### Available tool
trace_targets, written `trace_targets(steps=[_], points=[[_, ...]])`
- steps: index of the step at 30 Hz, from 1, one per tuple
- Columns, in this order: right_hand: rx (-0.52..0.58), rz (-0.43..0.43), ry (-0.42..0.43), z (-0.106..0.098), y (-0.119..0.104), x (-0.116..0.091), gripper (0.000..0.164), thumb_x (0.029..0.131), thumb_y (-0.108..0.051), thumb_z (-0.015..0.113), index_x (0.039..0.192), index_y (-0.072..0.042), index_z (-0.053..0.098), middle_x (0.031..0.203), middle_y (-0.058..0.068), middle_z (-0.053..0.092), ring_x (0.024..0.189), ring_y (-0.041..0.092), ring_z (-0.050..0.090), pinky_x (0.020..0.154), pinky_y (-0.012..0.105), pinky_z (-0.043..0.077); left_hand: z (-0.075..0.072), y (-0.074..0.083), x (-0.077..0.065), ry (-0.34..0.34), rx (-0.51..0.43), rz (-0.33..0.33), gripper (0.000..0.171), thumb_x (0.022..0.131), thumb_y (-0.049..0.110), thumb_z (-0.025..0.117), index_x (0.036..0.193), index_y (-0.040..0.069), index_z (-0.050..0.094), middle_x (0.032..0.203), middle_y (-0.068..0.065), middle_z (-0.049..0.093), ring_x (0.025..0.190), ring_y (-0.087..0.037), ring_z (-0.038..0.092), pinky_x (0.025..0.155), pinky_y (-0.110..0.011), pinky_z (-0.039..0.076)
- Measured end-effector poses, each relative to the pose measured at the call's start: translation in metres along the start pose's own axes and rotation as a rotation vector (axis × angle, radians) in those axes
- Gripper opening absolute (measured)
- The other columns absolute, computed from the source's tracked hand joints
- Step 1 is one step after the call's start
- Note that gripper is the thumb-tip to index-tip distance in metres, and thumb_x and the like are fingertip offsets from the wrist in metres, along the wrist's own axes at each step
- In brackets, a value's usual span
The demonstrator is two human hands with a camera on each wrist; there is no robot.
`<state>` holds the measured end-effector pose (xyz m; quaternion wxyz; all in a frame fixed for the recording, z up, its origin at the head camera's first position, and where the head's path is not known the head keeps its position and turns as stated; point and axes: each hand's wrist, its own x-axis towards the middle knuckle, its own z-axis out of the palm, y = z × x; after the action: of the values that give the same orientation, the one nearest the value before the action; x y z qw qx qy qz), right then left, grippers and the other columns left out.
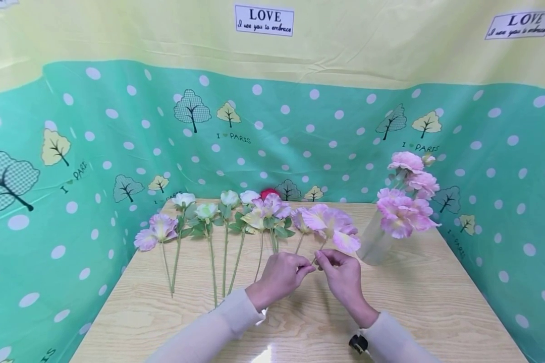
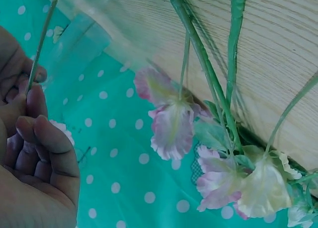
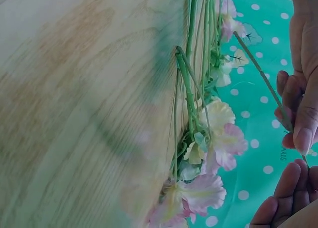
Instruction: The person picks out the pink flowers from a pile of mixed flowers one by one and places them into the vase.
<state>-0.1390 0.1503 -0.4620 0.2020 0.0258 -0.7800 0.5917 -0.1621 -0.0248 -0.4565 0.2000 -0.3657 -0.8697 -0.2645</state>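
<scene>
Both hands are close together over the front middle of the table, at the stem of one pink-purple iris [image 1: 333,224]. My left hand [image 1: 279,277] pinches the stem [image 2: 42,44] near its lower part, and a bare length of it sticks out past the fingers in both wrist views. Thumb and fingertips of my right hand [image 1: 342,277] pinch the same stem just below the bloom in the head view. To the right, a clear vase [image 1: 371,247] holds several pink blooms [image 1: 401,214]. Petals of another iris [image 1: 300,220] show beside the held one.
Left of the hands, several flowers lie on the wooden table [image 1: 131,312], blooms toward the back: a purple iris [image 1: 156,232], white roses [image 1: 183,200] and a pale green one [image 1: 206,210]. A red bloom [image 1: 269,193] shows behind. A green dotted cloth [image 1: 277,136] encloses the table.
</scene>
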Motion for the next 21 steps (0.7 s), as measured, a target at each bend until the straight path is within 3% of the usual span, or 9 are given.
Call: trace_targets(steps=[9,13,17,21], points=[[-0.115,-0.028,0.023,-0.012,-0.007,0.011,0.011,0.093,-0.011,0.077,0.082,-0.012,0.078,0.073,0.004,0.074,0.063,0.027,0.068,0.051,0.019,0.046,-0.004,-0.007,-0.007,-0.01,-0.031,-0.063,0.019,0.087,0.039,0.081,0.08,0.021,0.079,0.071,0.012,0.072,0.059,-0.001,0.062,0.054,-0.016,0.046],[-0.175,-0.073,0.042,-0.019,-0.008,0.016,0.011,0.093,-0.01,0.076,0.082,-0.01,0.078,0.072,0.001,0.073,0.06,0.019,0.066,0.047,0.019,0.044,-0.006,-0.011,-0.01,-0.017,-0.064,-0.103,0.022,0.091,0.04,0.078,0.082,0.02,0.079,0.07,0.012,0.07,0.057,0.002,0.057,0.055,-0.016,0.045],[-0.223,-0.158,0.072,-0.026,-0.008,0.021,0.008,0.092,-0.006,0.077,0.084,-0.006,0.078,0.071,0.001,0.073,0.059,0.009,0.063,0.05,0.017,0.047,-0.01,-0.014,-0.014,-0.051,-0.088,-0.171,0.026,0.095,0.043,0.073,0.089,0.019,0.079,0.074,0.013,0.07,0.061,-0.002,0.059,0.06,-0.019,0.047],[-0.25,-0.246,0.095,-0.034,-0.01,0.029,0.005,0.09,-0.001,0.076,0.085,-0.001,0.078,0.072,0.005,0.074,0.059,0.008,0.063,0.055,0.014,0.05,-0.011,-0.018,-0.018,-0.073,-0.088,-0.228,0.028,0.096,0.044,0.071,0.095,0.017,0.078,0.08,0.012,0.07,0.062,-0.001,0.055,0.057,-0.019,0.045]])
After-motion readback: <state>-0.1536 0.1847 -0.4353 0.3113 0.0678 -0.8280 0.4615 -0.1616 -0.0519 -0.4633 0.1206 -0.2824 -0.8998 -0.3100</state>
